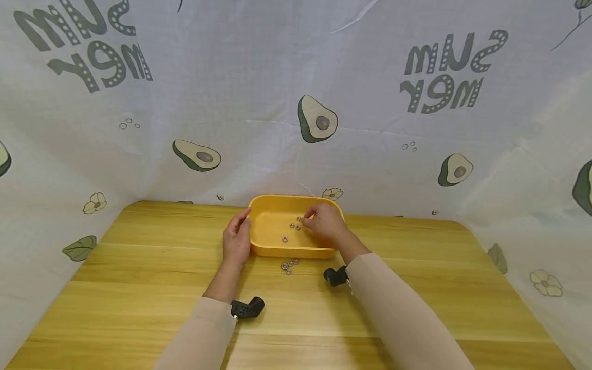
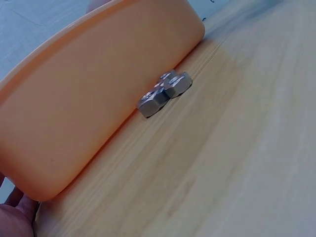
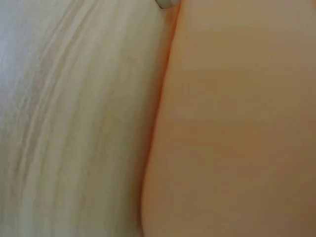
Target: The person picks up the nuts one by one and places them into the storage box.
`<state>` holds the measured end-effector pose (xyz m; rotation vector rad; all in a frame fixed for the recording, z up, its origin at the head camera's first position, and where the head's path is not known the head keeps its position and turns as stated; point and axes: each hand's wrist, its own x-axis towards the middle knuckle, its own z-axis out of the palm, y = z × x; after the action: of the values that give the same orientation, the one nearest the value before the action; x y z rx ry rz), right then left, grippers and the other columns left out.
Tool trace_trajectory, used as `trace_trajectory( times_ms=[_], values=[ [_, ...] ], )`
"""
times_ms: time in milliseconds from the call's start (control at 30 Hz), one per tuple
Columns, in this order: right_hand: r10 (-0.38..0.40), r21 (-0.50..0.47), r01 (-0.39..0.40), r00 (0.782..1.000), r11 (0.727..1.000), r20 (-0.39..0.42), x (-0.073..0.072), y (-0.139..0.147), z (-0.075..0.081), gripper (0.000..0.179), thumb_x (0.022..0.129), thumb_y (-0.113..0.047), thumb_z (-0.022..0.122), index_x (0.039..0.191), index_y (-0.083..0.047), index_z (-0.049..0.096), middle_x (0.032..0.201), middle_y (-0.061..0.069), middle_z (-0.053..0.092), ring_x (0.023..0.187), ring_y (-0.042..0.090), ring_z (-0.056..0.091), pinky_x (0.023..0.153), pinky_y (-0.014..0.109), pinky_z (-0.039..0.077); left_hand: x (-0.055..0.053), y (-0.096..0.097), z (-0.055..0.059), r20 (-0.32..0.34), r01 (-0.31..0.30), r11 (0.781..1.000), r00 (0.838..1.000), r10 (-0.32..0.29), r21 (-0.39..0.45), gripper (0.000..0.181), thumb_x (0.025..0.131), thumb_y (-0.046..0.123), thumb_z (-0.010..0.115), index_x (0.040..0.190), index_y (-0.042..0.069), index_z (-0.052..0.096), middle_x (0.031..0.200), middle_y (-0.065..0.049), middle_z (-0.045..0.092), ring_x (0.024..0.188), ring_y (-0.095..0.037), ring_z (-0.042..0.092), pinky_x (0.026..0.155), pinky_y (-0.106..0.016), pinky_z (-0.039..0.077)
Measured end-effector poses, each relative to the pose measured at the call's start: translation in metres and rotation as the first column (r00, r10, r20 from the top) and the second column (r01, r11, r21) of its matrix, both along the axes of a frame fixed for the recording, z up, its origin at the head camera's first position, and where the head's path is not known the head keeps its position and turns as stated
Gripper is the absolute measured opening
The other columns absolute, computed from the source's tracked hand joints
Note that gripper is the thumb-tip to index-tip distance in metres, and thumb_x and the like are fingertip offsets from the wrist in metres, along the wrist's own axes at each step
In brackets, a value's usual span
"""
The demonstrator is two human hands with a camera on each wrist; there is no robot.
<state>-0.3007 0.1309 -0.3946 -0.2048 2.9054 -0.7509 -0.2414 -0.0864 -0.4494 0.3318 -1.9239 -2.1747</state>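
Observation:
A yellow plastic tray [image 1: 277, 252] stands at the back of the table, with several small metal hex nuts [image 1: 285, 239] on its floor. My left hand [image 1: 237, 241] rests against the tray's left end, fingers along the outside of the wall. Over the right half of the tray, my right hand [image 1: 325, 222] reaches in and pinches a nut [image 1: 298, 219] between thumb and finger. More hex nuts [image 2: 154, 101] lie clustered on the table just outside the tray's near wall. The right wrist view shows mostly the tray's outer wall [image 3: 232, 123]; that hand is hidden there.
The wooden table [image 1: 152, 288] extends to both sides and in front of the tray. A white printed cloth [image 1: 259, 77] hangs right behind it. Black wrist cameras [image 1: 248, 308] stick out from both wrists near the table.

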Motion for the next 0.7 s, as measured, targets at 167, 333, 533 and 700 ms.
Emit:
trace_trajectory(
  times_ms=[167, 333, 533, 700],
  values=[
    [-0.014, -0.007, 0.014, 1.000, 1.000, 0.018, -0.0030, -0.0025, -0.0055, 0.017, 0.096, -0.028, 0.069, 0.094, -0.012, 0.074, 0.090, 0.004, 0.067, 0.079, 0.021, 0.056, 0.069, 0.027, 0.043, -0.0002, 0.0005, 0.0005, -0.002, -0.011, 1.000, 1.000, 0.011, -0.004, 0.037, 0.107, 0.018, 0.049, 0.141, 0.013, 0.062, 0.151, -0.009, 0.054, 0.140, -0.025, 0.049, 0.120, -0.043, 0.040],
    [-0.024, 0.004, 0.024, 1.000, 1.000, 0.006, -0.0043, -0.0031, -0.0075, 0.018, 0.096, -0.030, 0.069, 0.094, -0.013, 0.075, 0.092, 0.004, 0.068, 0.080, 0.021, 0.057, 0.070, 0.028, 0.044, -0.0001, 0.0002, 0.0020, -0.007, -0.013, 1.000, 1.000, 0.013, -0.002, 0.037, 0.106, 0.018, 0.049, 0.140, 0.013, 0.063, 0.151, -0.009, 0.054, 0.139, -0.024, 0.049, 0.120, -0.041, 0.041],
    [-0.022, 0.019, 0.022, 1.000, 1.000, -0.016, -0.0058, -0.0029, -0.0099, 0.019, 0.095, -0.030, 0.070, 0.096, -0.012, 0.076, 0.094, 0.005, 0.069, 0.080, 0.021, 0.057, 0.071, 0.028, 0.045, 0.0003, -0.0007, 0.0018, 0.002, -0.005, 1.000, 1.000, 0.005, -0.003, 0.037, 0.107, 0.017, 0.048, 0.141, 0.014, 0.062, 0.152, -0.008, 0.053, 0.140, -0.024, 0.049, 0.121, -0.041, 0.040],
    [-0.018, 0.022, 0.018, 1.000, 1.000, -0.021, -0.0051, -0.0023, -0.0106, 0.021, 0.096, -0.032, 0.070, 0.099, -0.012, 0.076, 0.100, 0.005, 0.072, 0.083, 0.021, 0.058, 0.074, 0.030, 0.047, -0.0006, -0.0001, -0.0007, 0.000, -0.008, 1.000, 1.000, 0.008, -0.005, 0.037, 0.107, 0.017, 0.049, 0.141, 0.013, 0.062, 0.151, -0.010, 0.054, 0.140, -0.025, 0.049, 0.121, -0.043, 0.040]
  ],
)
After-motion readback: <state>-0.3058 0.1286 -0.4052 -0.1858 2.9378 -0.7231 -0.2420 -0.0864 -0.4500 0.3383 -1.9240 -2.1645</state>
